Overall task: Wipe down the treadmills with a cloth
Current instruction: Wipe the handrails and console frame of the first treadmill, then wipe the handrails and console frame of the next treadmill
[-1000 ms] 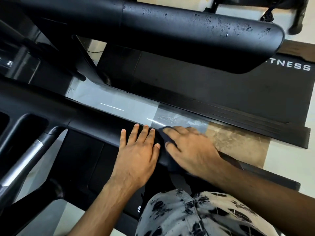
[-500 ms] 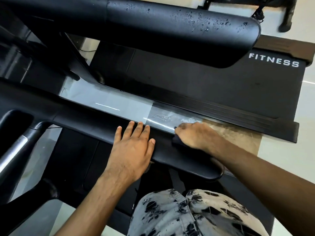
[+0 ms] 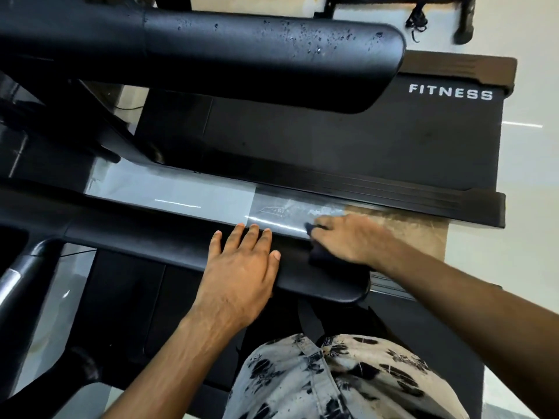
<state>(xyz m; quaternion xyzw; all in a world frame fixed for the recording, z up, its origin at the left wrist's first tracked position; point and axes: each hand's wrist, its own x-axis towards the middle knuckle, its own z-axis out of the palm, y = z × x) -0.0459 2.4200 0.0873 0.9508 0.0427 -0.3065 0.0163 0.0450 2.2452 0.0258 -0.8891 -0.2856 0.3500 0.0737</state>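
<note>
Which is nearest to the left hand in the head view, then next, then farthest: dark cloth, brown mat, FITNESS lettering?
1. Dark cloth, just right of the left hand, under the right hand.
2. Brown mat, farther right, beyond the right hand.
3. FITNESS lettering, upper right, on the next treadmill.

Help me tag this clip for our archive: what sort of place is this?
Most likely a gym or fitness room: a black running belt printed with white FITNESS lettering, thick matte black treadmill handrails, and a right hand holding a dark cloth on one.
</note>
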